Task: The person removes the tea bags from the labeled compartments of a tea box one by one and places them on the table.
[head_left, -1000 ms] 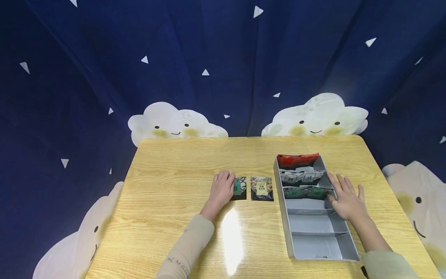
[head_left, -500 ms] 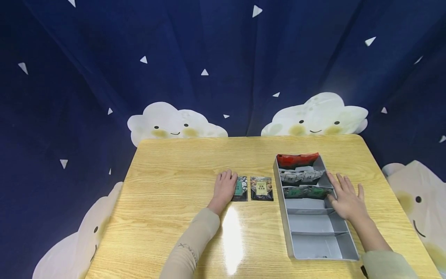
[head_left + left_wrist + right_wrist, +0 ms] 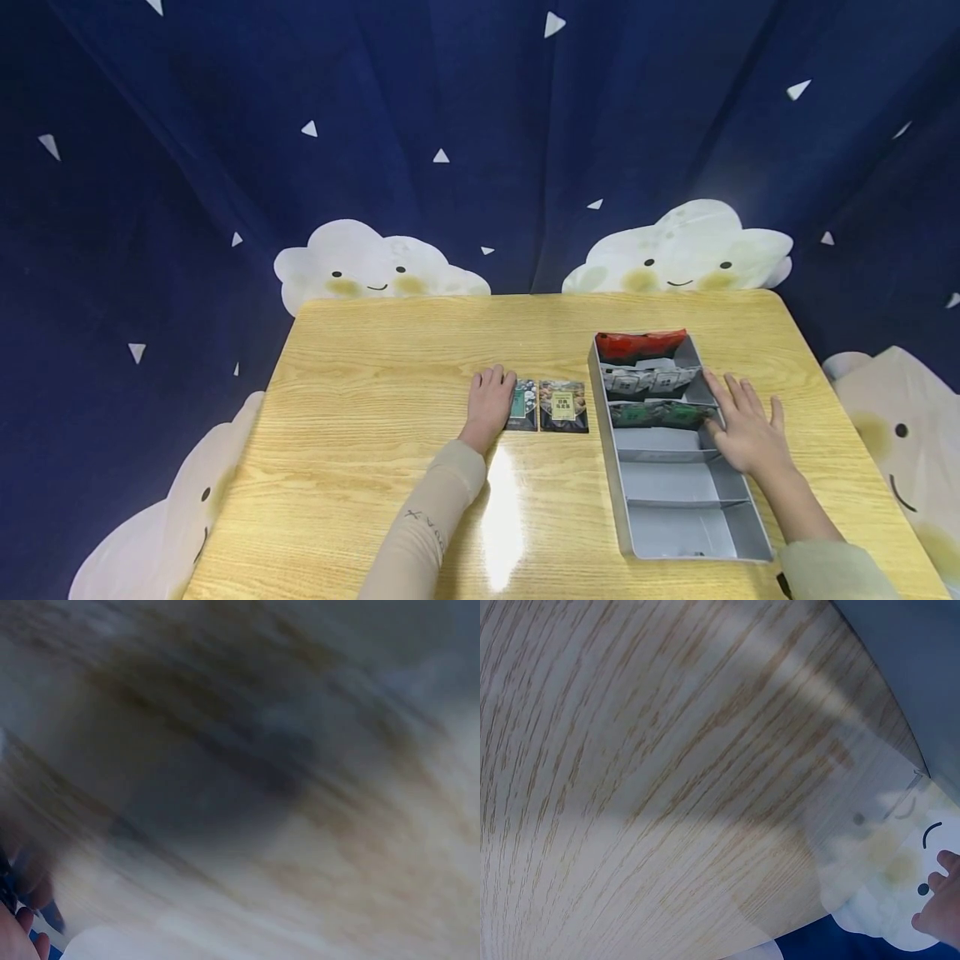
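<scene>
In the head view my left hand (image 3: pixel 491 404) rests on the left part of a small dark sachet with a green label (image 3: pixel 525 406), covering some of it. Close to its right lies a dark sachet with a pale yellow label (image 3: pixel 564 407). My right hand (image 3: pixel 750 433), fingers spread, touches the right wall of a grey divided box (image 3: pixel 611 483), its thumb over the rim by the green packets (image 3: pixel 660 413). Blur fills most of the left wrist view, with fingers (image 3: pixel 26 919) at lower left. The right wrist view catches part of the right hand (image 3: pixel 943 900).
Farther back in the box stand silver-white packets (image 3: pixel 648 381) and red packets (image 3: pixel 641 345). Thin dividers (image 3: pixel 686 502) cross its nearer part. The wooden table (image 3: pixel 360 400) ends before a dark blue curtain (image 3: pixel 420 100) printed with clouds.
My left hand has slid a little to the right, and the green-label sachet has shifted with it, narrowing the gap to the yellow-label one. The right hand stays put.
</scene>
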`<state>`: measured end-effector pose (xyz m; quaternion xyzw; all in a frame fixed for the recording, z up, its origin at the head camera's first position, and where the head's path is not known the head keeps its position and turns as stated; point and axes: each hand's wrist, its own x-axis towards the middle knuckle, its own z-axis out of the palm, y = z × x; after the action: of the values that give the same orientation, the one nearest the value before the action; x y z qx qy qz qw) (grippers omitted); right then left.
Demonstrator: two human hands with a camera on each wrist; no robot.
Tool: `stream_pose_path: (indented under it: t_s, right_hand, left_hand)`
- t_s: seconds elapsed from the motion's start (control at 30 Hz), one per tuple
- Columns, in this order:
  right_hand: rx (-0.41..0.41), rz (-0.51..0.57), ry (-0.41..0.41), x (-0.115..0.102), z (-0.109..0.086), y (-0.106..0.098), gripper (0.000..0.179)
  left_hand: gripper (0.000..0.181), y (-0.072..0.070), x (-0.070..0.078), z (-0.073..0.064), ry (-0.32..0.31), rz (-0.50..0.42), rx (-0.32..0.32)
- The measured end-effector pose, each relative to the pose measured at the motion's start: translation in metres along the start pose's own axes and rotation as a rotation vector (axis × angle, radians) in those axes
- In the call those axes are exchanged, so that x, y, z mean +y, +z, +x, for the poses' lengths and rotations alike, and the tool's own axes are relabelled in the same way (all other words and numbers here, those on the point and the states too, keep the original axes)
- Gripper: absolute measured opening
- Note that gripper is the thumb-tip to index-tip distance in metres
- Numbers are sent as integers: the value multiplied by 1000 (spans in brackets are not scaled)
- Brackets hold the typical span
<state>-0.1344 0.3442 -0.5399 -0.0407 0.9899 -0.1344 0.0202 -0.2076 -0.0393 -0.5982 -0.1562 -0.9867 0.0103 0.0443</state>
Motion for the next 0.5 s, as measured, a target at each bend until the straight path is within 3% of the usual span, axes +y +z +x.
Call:
stream_pose_path:
  t_s: [0.5]
  right_hand:
    - [8,0,-5,0,-1,1,77]
  left_hand:
    - [17,0,2,-1,-35,-28,25]
